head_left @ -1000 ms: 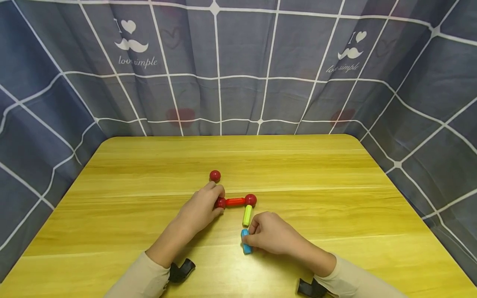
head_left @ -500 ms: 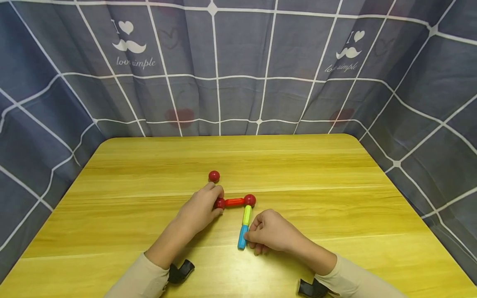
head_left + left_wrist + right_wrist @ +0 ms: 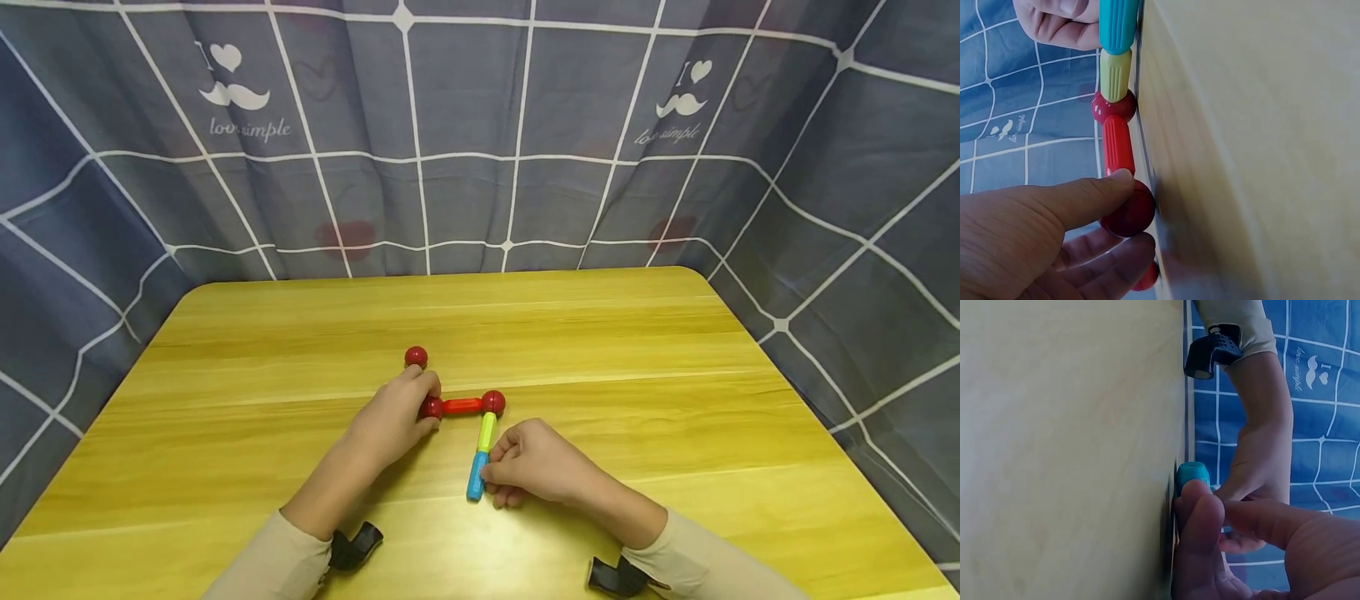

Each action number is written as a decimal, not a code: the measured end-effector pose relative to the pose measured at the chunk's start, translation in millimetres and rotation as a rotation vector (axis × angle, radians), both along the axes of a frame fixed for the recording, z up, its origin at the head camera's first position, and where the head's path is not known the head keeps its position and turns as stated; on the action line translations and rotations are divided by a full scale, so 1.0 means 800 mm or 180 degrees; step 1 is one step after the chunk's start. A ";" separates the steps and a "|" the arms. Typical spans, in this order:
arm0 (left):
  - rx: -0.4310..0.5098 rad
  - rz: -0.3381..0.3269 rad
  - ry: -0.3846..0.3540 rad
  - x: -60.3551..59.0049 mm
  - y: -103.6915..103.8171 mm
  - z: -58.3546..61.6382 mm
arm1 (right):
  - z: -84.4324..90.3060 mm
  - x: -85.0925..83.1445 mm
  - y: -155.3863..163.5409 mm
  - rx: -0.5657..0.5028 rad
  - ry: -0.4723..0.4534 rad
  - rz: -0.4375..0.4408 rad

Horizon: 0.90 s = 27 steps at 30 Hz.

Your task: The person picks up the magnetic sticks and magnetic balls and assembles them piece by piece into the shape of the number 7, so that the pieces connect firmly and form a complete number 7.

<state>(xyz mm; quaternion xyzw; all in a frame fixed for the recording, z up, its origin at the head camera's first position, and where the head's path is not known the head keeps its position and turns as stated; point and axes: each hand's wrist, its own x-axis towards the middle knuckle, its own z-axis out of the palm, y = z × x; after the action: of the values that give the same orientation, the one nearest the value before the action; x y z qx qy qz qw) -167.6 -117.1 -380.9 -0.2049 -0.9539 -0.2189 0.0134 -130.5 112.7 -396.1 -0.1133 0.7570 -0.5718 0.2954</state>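
On the counter [image 3: 600, 350], the left hand [image 3: 390, 421] pinches the end red ball [image 3: 431, 407] of a chain: red rod [image 3: 461, 406], corner ball [image 3: 492, 402], green rod [image 3: 487, 431], then the blue rod [image 3: 476, 477] held in the right hand's [image 3: 536, 462] curled fingers. The pieces look light, rigid and smooth, with joints that would likely part, so grip the ribbed rod middles.

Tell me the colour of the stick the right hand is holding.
Blue stick, joined end to end with the yellow-green stick; clearest in the head view.
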 end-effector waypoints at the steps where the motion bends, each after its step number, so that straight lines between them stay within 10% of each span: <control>1: -0.0001 0.0010 -0.0002 -0.001 -0.001 0.000 | 0.000 -0.001 -0.001 -0.0041 -0.0018 -0.0008; 16: -0.0091 -0.0040 0.0141 -0.022 0.002 -0.001 | 0.001 -0.014 0.006 -0.0120 0.0068 -0.0197; 27: 0.0181 0.0266 0.0273 -0.036 -0.026 0.019 | 0.011 -0.028 0.014 0.0326 0.0797 -0.0357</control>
<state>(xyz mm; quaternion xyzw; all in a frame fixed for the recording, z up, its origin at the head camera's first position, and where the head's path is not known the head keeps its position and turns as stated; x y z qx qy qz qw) -196.0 -138.3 -365.7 -0.1736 -0.9535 -0.2363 0.0692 -152.7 123.7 -387.4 -0.1260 0.8212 -0.5294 0.1715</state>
